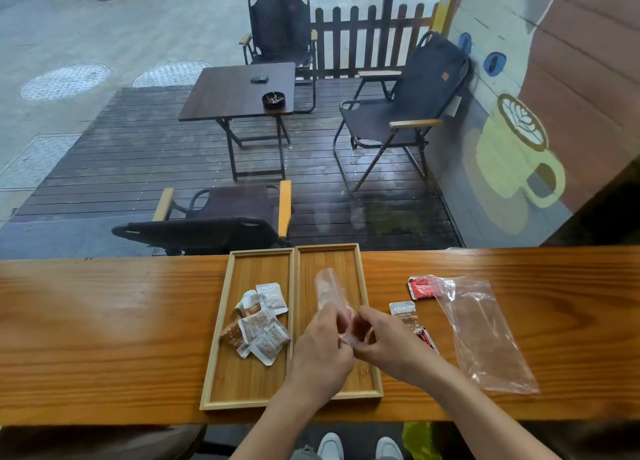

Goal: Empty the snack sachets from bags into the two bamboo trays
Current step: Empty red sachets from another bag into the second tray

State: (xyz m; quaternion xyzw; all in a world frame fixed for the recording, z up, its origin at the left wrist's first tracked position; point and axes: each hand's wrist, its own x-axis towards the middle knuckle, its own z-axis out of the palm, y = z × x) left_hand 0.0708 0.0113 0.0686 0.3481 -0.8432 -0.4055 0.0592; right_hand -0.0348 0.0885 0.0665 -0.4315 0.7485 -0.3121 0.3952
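Two bamboo trays sit side by side on the wooden counter. The left tray [221, 349] holds a pile of several white and brown sachets [259, 324]. Over the right tray [363, 286] my left hand [320, 352] and my right hand [388, 342] both grip a small clear plastic bag [329, 288], which stands tilted upward between them, with something reddish inside near my fingers. To the right of the trays lie a brown sachet [403, 316], a red sachet [423, 287] and another red one [429, 340] partly under my right wrist.
A larger empty clear bag [485, 335] lies flat on the counter [104, 321] at the right. Beyond the counter's far edge is a window onto a deck with folding chairs and a table. My shoes show below the near edge.
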